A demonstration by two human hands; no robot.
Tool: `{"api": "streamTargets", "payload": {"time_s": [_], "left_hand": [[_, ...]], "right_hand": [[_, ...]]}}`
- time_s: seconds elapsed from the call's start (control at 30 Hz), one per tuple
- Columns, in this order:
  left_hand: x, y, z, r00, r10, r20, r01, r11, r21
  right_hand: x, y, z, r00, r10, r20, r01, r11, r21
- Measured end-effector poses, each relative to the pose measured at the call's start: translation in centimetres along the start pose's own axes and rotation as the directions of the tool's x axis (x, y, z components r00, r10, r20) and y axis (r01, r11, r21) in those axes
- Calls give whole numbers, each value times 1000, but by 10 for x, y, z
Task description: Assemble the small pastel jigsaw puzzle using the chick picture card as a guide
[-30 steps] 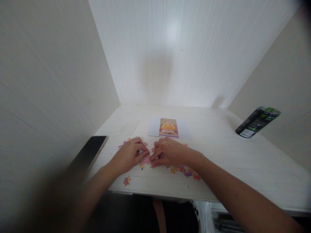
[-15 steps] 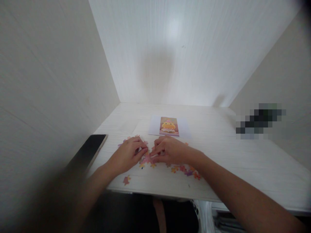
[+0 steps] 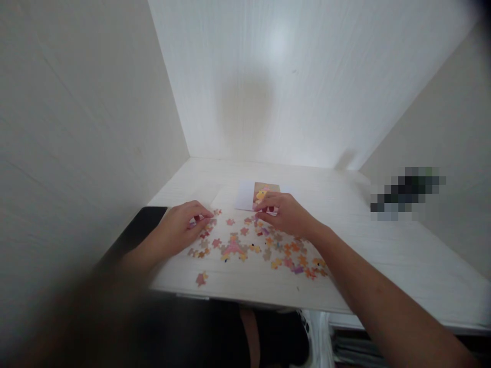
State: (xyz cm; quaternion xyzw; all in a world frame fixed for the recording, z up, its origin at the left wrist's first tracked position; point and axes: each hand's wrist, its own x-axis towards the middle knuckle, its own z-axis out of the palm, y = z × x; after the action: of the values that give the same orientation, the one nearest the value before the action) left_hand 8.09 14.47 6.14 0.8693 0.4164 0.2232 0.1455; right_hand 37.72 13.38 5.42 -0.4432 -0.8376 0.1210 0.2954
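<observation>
My left hand (image 3: 184,225) is at the left edge of the scattered jigsaw pieces, thumb and forefinger pinched together close to a small piece (image 3: 217,212). Whatever sits between those fingertips is too small to make out. My right hand (image 3: 287,212) bends over the lower edge of the picture card (image 3: 266,187) and covers part of its yellow figure. Its thumb and fingertips come together just above a pinkish piece; what they hold, if anything, is hidden. Between the hands lies a joined pink and beige puzzle section (image 3: 233,248), with a yellow piece (image 3: 254,248) to its right.
Many loose pieces (image 3: 293,248) lie to the right, partly beneath my right forearm. One piece (image 3: 201,278) sits alone near the front edge. A dark phone (image 3: 140,225) rests at the left. White panels (image 3: 245,92) enclose the table (image 3: 345,255); a blurred-out object (image 3: 406,191) is at the right.
Both hands have moved apart from the joined section, uncovering it. The left went left; the right went up and right to the card's lower edge.
</observation>
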Motion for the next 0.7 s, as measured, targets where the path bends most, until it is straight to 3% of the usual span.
{"api": "streamTargets", "payload": {"time_s": [0.1,0.33,0.7], "left_hand": [[-1,-4,-2,1000,-12,-13,12,1000,-3],[-3,-25,-5,999,-29,33,29,1000,-1],[-4,-29,0,992,-33,125,27,999,47]], "right_hand": [[-1,-5,4,995,10,97,-8,1000,-20],[-2,1,5,982,41,184,-22,994,-106],[-1,17,1,988,157,13,-155,985,-82]]}}
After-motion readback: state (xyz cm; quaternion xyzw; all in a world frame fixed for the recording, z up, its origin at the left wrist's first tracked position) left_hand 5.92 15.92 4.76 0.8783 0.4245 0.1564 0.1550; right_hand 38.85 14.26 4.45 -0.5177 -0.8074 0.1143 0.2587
